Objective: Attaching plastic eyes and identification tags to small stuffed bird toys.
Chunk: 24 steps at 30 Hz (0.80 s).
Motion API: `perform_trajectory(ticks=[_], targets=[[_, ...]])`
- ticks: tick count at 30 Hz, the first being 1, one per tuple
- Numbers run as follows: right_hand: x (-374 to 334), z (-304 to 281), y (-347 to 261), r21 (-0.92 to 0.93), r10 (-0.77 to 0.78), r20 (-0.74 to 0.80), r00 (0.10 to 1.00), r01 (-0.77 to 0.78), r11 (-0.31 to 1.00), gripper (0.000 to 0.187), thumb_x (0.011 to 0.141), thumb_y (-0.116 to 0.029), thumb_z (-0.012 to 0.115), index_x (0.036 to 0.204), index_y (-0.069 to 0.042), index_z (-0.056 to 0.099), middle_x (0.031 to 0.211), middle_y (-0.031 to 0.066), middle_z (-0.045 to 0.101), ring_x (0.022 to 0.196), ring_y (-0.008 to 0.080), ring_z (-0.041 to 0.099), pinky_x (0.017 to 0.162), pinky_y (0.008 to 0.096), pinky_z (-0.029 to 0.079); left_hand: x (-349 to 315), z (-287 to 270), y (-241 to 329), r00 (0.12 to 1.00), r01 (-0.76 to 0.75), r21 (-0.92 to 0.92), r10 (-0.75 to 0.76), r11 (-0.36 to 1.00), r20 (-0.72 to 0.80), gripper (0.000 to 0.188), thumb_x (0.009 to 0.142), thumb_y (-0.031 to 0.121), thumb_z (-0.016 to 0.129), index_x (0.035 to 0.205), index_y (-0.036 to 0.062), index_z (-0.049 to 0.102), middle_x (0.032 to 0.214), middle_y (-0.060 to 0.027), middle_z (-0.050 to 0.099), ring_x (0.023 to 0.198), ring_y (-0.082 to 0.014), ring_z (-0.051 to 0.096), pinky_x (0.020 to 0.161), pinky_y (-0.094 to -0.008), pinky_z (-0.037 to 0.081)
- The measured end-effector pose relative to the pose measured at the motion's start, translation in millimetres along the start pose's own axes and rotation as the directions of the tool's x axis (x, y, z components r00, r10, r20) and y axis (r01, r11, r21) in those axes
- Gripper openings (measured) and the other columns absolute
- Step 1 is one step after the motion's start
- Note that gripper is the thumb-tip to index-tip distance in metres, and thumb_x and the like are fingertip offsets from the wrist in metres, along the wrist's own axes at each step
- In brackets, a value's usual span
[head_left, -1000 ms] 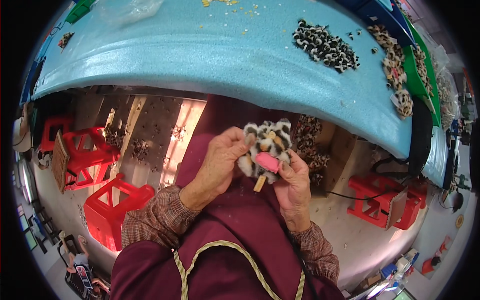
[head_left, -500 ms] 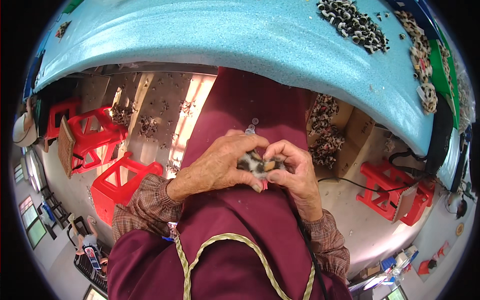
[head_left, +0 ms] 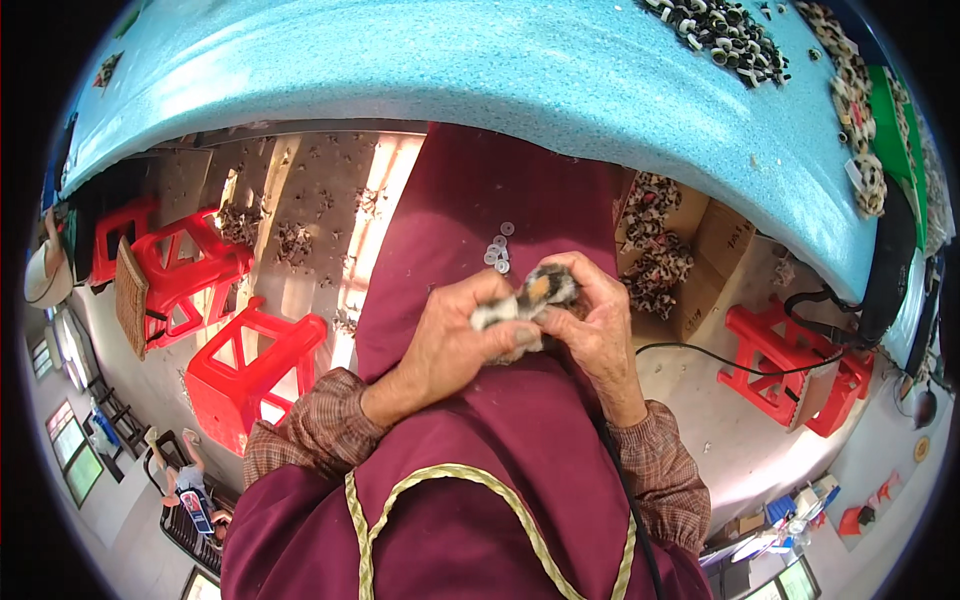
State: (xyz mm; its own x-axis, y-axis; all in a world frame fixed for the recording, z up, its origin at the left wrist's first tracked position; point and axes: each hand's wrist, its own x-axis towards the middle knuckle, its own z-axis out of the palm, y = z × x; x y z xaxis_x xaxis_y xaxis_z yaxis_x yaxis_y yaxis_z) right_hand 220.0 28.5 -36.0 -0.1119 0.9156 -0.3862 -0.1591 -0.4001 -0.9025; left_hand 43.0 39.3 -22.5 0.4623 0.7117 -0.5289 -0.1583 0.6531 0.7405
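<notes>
Over the lap, the left hand (head_left: pixel 455 340) and the right hand (head_left: pixel 595 325) are closed together around a small black-and-white spotted bundle (head_left: pixel 530 295) with a patch of orange showing at its top; the fingers of both hands curl tightly over it, so most of it is hidden, and I cannot tell for sure whether it is one piece or several small ones pressed together. It sits in the near middle of the scene, just above the maroon apron (head_left: pixel 480 460) and well short of the blue desk (head_left: pixel 450 70) that arches across the far side. As a judgement, the piece in hand looks to be mid-assembly: it is being pinched and worked, not set down. A few small pale rings (head_left: pixel 498 250) lie loose on the apron just beyond the hands, which suggests parts not yet fitted. On the far right of the desk a heap of similar spotted pieces (head_left: pixel 725 35) is piled up, with more strung along the right rim (head_left: pixel 850 90); a cardboard box (head_left: pixel 665 255) on the floor to the right holds a further batch. Which of these are finished and which are raw stock the view does not settle, but plenty of pieces remain. Red plastic stools (head_left: pixel 240 360) stand on the floor to the left.
</notes>
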Motion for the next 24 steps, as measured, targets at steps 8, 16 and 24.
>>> perform_trajectory(ticks=[8, 16, 24], targets=[[-0.2, -10.0, 16.3, -0.159, -0.054, 0.145, 0.988, 0.077, 0.984, 0.03, 0.07, -0.011, 0.08, 0.09, -0.004, 0.058, 0.081, -0.003, 0.058, 0.074, 0.0042, 0.053, 0.065, 0.0188, 0.044, -4.3, 3.4, -4.9, 0.989, -0.129, 0.48, 0.15, 0.868, -0.006, 0.026, 0.075, 0.017, 0.076, 0.082, 0.0016, 0.056, 0.076, -0.0033, 0.055, 0.07, -0.0125, 0.054, 0.06, -0.0306, 0.045], [-4.3, -10.1, 14.7, -0.211, 0.262, 0.239, 0.935, -0.214, 0.954, 0.037, 0.069, -0.016, 0.081, 0.094, -0.003, 0.056, 0.076, -0.0003, 0.056, 0.069, 0.0069, 0.052, 0.063, 0.0247, 0.046, -1.3, -18.2, -16.9, 0.998, 0.049, 0.328, -0.031, 0.943, -0.059, 0.013, 0.083, 0.005, 0.067, 0.094, 0.0001, 0.063, 0.076, -0.0016, 0.062, 0.071, -0.0051, 0.056, 0.062, -0.022, 0.048], [-16.7, -5.2, 17.1, -0.112, 0.125, 0.134, 0.983, -0.11, 0.988, 0.038, 0.071, -0.012, 0.075, 0.103, -0.001, 0.059, 0.084, 0.0026, 0.063, 0.078, 0.009, 0.059, 0.071, 0.0248, 0.049, -3.6, -18.6, -23.8, 0.988, 0.054, 0.19, -0.024, 0.98, -0.155, 0.01, 0.087, 0.009, 0.063, 0.088, -0.0006, 0.062, 0.075, -0.0011, 0.063, 0.068, -0.0043, 0.055, 0.058, -0.0204, 0.046]])
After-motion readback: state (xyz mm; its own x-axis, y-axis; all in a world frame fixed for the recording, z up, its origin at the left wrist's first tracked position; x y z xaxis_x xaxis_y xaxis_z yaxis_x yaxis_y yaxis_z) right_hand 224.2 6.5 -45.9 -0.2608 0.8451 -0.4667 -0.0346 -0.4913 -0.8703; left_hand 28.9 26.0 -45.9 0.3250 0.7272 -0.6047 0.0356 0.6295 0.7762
